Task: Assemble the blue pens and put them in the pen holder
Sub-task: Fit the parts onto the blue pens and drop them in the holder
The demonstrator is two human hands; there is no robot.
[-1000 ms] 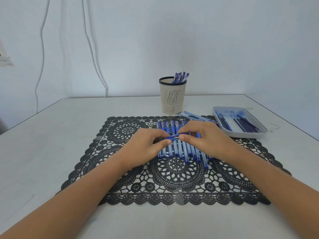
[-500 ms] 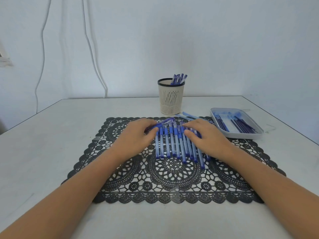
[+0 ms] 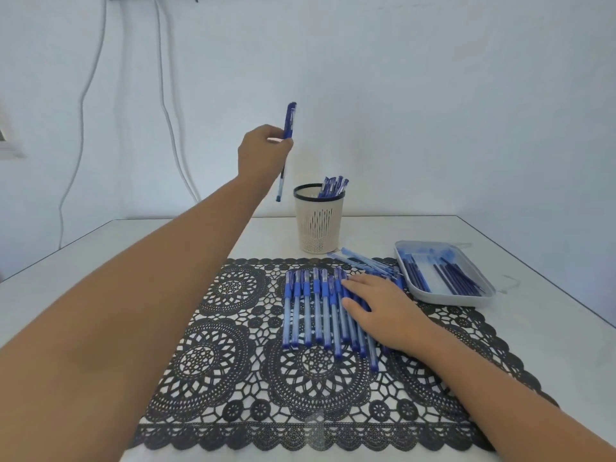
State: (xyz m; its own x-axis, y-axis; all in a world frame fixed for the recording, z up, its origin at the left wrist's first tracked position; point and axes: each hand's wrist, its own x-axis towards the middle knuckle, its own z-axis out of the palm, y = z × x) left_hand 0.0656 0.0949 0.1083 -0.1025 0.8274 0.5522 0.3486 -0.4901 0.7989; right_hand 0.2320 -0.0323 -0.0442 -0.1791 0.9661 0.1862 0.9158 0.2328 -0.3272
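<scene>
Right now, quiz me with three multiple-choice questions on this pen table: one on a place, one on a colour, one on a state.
1. The pen holder stands: A on the mat; B beyond the mat's far edge; C on a shelf.
2. Its rim is: A black; B blue; C red.
3. The left hand: A lies flat; B grips a raised pen; C hangs empty.
Answers: B, its base is on bare table; A, a dark band tops its cream wall; B, fingers curl round the pen in the air.
</scene>
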